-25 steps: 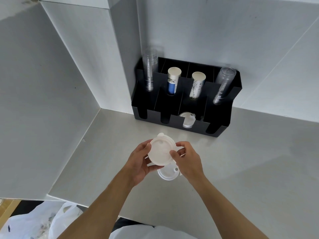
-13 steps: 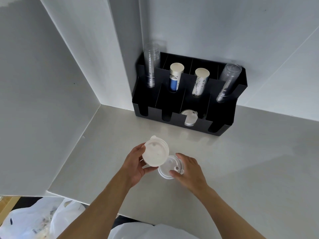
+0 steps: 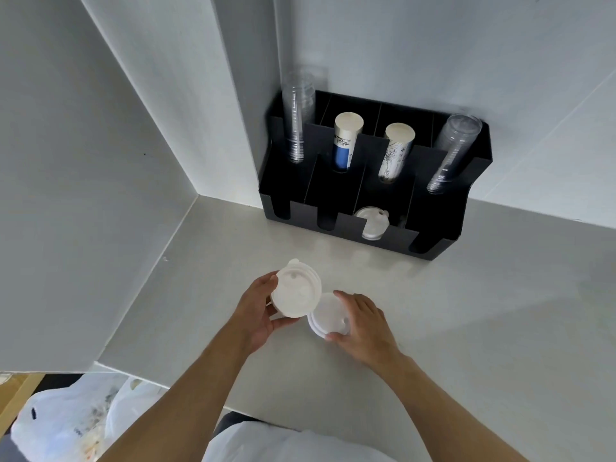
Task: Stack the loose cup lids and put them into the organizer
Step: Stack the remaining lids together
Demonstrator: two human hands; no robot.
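Note:
My left hand [image 3: 258, 311] holds a small stack of white cup lids [image 3: 295, 293] tilted up above the counter. Right beside it, my right hand [image 3: 363, 323] grips the edge of another white lid [image 3: 328, 315] that lies on or just above the counter; its fingers curl around the rim. The black organizer [image 3: 443, 225] stands against the back wall. One of its front slots holds several white lids [image 3: 371, 221].
The organizer's back compartments hold two stacks of clear plastic cups [image 3: 298, 115] [image 3: 450, 155] and two stacks of paper cups [image 3: 345, 141] [image 3: 395, 151]. White walls close the left side and back. White plastic bags [image 3: 70, 425] lie below the counter's front edge at lower left.
My right hand left the stack held in my left hand, dropped to the lid on the counter and closed on its rim. My left hand moved the stack slightly left.

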